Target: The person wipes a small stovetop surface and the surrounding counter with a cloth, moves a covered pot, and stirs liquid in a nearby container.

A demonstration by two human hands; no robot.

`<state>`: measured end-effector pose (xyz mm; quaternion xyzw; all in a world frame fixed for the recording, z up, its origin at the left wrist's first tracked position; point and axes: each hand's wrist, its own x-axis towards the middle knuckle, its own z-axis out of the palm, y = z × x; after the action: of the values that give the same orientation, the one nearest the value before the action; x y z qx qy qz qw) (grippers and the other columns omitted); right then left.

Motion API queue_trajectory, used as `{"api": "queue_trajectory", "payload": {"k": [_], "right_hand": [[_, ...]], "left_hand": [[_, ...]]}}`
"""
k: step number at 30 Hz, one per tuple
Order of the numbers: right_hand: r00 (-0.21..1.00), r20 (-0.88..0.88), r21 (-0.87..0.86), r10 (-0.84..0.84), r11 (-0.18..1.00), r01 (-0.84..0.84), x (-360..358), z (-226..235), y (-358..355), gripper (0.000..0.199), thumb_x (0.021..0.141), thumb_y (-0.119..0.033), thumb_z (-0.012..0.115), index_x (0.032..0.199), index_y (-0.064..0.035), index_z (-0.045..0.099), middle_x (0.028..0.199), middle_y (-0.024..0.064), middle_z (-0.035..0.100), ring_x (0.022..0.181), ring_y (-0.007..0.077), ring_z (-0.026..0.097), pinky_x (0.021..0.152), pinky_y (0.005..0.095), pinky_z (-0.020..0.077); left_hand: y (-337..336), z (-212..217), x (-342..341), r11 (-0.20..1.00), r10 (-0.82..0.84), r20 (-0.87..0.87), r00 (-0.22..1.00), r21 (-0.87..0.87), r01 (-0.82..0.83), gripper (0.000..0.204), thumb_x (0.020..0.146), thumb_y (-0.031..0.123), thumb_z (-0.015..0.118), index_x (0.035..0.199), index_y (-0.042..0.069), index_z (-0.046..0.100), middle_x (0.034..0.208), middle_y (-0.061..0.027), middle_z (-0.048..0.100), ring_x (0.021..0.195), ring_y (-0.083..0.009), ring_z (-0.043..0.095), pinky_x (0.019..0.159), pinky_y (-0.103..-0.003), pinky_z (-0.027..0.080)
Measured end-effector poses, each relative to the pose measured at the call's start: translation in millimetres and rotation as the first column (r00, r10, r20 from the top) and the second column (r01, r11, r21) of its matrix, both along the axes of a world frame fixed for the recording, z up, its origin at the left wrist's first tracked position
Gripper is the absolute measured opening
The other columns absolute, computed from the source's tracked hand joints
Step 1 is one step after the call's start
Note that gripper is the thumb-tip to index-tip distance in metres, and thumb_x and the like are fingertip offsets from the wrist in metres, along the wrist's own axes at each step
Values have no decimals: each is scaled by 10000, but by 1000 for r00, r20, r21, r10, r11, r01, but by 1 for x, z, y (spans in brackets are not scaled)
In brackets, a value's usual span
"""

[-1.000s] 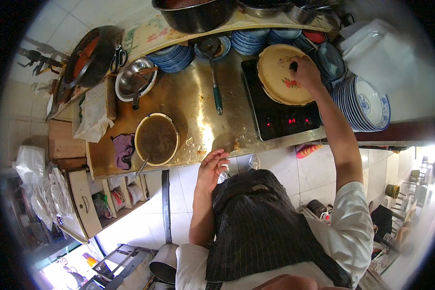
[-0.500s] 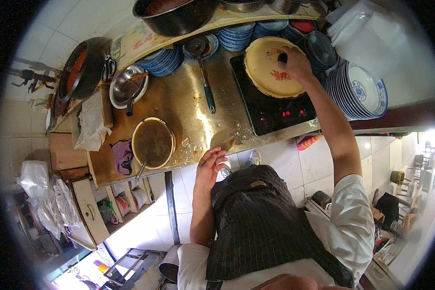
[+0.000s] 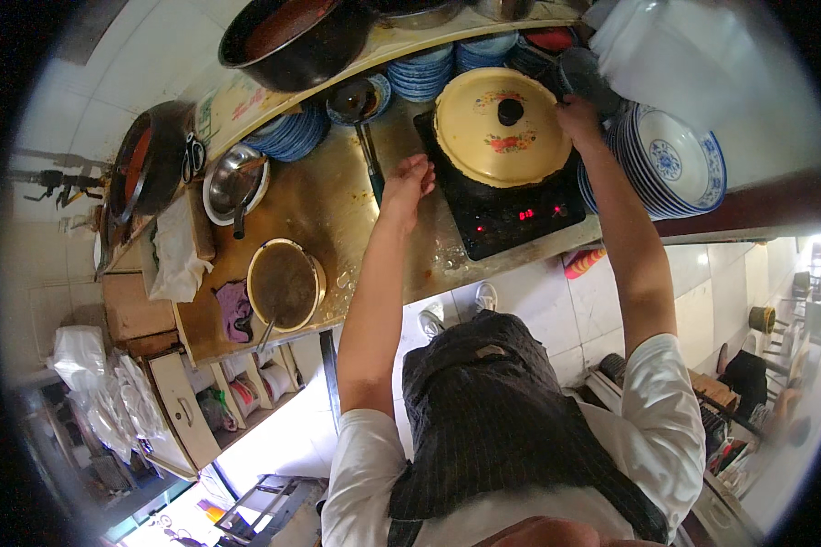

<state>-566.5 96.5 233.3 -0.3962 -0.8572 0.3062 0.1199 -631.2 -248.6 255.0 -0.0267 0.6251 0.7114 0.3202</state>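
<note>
Currently, the head view shows one lidded yellow enamel pot (image 3: 502, 129) on one black induction cooktop (image 3: 497, 230), its panel lit with red digits (image 3: 525, 215). The right hand (image 3: 578, 123) is at the pot's right edge, fingers bent; whether it grips, I cannot tell. The left hand (image 3: 408, 190) is loosely curled, nothing visible in it, beside one green-handled ladle (image 3: 367, 146). Three stacks of blue dishes (image 3: 420, 75) line the back; one stack of blue-and-white bowls (image 3: 668, 159) crowds the right forearm (image 3: 628, 223). One enamel basin (image 3: 320, 283) holds brown liquid (image 3: 281, 281).

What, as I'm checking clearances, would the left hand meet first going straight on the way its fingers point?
Probably the left edge of the yellow lid, just up and right of the left hand, though its height is unclear.
</note>
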Motion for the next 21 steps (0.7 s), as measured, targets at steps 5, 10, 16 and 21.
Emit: {"api": "queue_trajectory", "payload": {"k": [5,10,16,21], "right_hand": [[1000,20,-260,-17,965,22,-6,-20,22,231,854,-84,523,641,-32,452,634,73,391,540,200,384,530,405,348],[988,20,-465,-155,873,146,-10,-11,11,227,825,-47,531,617,-33,442,600,80,372,515,193,374,499,392,322],[998,70,-276,10,961,9,-19,-50,49,234,794,-64,556,592,-25,446,586,96,405,515,203,401,521,424,340],[977,-58,315,206,932,-178,3,-50,33,75,793,-83,579,811,-11,573,660,113,515,600,222,507,562,388,406]], "left_hand": [[38,0,-17,1000,-9,65,998,-29,11,236,920,175,486,1095,21,517,808,-31,577,633,-118,530,576,-238,453],[44,-8,-24,998,-36,53,998,-51,39,184,893,150,526,1014,12,539,760,-39,555,561,-121,497,508,-248,436],[59,-19,-29,984,14,-43,999,-178,-22,141,837,133,612,912,33,547,732,-25,552,556,-122,501,508,-253,435],[60,-15,-28,985,-23,-40,999,-174,16,170,853,149,595,949,17,546,768,-27,554,578,-127,512,514,-277,438]]}}
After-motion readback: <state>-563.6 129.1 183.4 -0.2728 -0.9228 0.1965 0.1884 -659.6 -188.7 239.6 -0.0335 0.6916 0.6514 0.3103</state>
